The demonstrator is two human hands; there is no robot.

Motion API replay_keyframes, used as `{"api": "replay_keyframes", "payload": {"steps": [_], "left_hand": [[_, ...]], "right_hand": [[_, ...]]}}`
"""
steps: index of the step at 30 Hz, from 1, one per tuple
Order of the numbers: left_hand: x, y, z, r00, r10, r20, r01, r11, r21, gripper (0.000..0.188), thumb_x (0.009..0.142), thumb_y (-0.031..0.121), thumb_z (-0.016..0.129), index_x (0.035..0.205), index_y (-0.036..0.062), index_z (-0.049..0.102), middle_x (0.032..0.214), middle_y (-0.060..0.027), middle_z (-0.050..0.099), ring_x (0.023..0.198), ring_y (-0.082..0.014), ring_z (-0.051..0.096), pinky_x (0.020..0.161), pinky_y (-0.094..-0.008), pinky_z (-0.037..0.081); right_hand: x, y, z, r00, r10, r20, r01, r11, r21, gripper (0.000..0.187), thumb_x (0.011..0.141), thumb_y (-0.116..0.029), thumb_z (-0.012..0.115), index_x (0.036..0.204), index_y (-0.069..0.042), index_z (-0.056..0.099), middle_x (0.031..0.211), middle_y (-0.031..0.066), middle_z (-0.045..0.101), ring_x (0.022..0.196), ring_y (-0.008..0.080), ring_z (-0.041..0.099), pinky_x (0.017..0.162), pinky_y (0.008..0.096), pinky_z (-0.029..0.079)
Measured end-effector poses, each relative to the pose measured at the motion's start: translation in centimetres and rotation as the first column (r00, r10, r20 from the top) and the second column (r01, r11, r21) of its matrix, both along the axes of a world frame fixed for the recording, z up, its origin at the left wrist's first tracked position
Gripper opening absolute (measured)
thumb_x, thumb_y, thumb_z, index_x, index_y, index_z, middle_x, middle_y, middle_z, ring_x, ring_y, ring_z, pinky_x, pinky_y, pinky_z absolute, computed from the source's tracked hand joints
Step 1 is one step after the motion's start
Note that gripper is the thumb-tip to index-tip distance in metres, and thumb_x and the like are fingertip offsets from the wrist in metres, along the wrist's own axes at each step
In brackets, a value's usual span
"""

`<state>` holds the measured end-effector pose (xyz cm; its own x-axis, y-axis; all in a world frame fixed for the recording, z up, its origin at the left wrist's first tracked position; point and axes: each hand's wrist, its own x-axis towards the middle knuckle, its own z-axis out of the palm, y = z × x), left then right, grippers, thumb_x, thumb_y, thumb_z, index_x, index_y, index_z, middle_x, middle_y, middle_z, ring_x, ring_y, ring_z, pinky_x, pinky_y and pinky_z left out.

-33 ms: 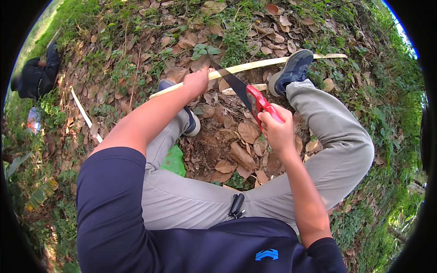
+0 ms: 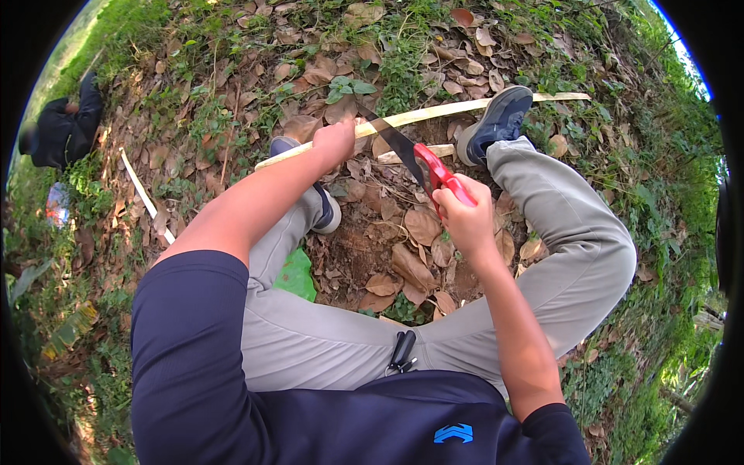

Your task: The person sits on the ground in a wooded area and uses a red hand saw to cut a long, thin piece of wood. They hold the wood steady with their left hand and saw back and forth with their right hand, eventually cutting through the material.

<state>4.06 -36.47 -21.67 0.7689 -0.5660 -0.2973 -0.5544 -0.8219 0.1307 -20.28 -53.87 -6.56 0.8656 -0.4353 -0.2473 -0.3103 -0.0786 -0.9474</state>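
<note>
A long, pale wooden strip [image 2: 422, 114] runs crosswise in front of me, over the leaf litter and past both shoes. My left hand [image 2: 335, 141] is closed around it left of the middle. Just right of that grip, the dark blade of a handsaw [image 2: 399, 145] crosses the strip. My right hand [image 2: 468, 215] is wrapped around the saw's red handle, held nearer to me than the strip. A short pale wood piece [image 2: 416, 153] lies beneath, close to the blade. Part of the strip is hidden behind my left forearm.
Dry leaves [image 2: 413, 266] cover the soil between my bent legs. My right shoe [image 2: 500, 124] is against the strip. Another pale strip [image 2: 146, 195] lies to the left. Far left, a person in dark clothing [image 2: 66, 128] is low on the ground. A green leaf [image 2: 296, 277] is beside my left leg.
My right hand and the saw have shifted slightly forward and left, the blade sliding along across the strip. My left hand and the strip look the same.
</note>
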Motion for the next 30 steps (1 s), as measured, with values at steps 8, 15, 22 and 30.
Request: {"api": "replay_keyframes", "payload": {"steps": [8, 15, 22, 30], "left_hand": [[-0.6, 0.2, -0.2, 0.999, -0.032, 0.022, 0.031, 0.999, 0.004, 0.022, 0.089, 0.012, 0.060, 0.108, 0.0008, 0.064, 0.101, -0.0187, 0.075, 0.090, -0.0314, 0.075, 0.076, -0.0424, 0.059], [-0.8, 0.2, -0.2, 0.999, -0.015, 0.052, 0.017, 0.999, -0.044, 0.021, 0.089, 0.012, 0.060, 0.108, 0.0021, 0.063, 0.097, -0.0157, 0.076, 0.088, -0.0309, 0.076, 0.075, -0.0416, 0.059], [2.3, -0.7, 1.0, 0.964, -0.109, -0.244, 0.134, 0.987, 0.089, 0.050, 0.080, 0.018, 0.069, 0.126, 0.0008, 0.060, 0.115, -0.0221, 0.071, 0.109, -0.0323, 0.070, 0.088, -0.0431, 0.057], [5.8, 0.6, 0.9, 0.761, -0.123, -0.637, 0.141, 0.990, -0.023, 0.049, 0.081, 0.033, 0.066, 0.116, -0.0025, 0.060, 0.102, -0.0178, 0.071, 0.086, -0.0255, 0.069, 0.079, -0.0372, 0.055]], "right_hand": [[-1.9, 1.5, -0.1, 0.998, 0.045, 0.044, -0.037, 0.984, -0.176, 0.018, 0.082, -0.010, 0.066, 0.073, 0.001, 0.054, 0.059, 0.0048, 0.044, 0.056, 0.0116, 0.040, 0.053, 0.0336, 0.033], [-3.1, 1.2, -0.7, 0.999, 0.051, 0.004, -0.051, 0.993, -0.104, 0.016, 0.086, -0.006, 0.065, 0.075, 0.000, 0.055, 0.061, -0.0014, 0.044, 0.057, 0.0080, 0.038, 0.052, 0.0304, 0.031], [-2.2, 0.0, -3.0, 0.999, 0.004, 0.034, -0.002, 0.998, -0.059, 0.015, 0.084, -0.008, 0.065, 0.075, -0.001, 0.056, 0.060, -0.0001, 0.046, 0.057, 0.0091, 0.040, 0.053, 0.0309, 0.032], [-1.4, 0.7, -1.8, 0.994, 0.075, 0.078, -0.061, 0.985, -0.162, 0.020, 0.083, -0.010, 0.064, 0.071, 0.000, 0.050, 0.058, 0.0066, 0.045, 0.054, 0.0148, 0.040, 0.053, 0.0357, 0.034]]}}
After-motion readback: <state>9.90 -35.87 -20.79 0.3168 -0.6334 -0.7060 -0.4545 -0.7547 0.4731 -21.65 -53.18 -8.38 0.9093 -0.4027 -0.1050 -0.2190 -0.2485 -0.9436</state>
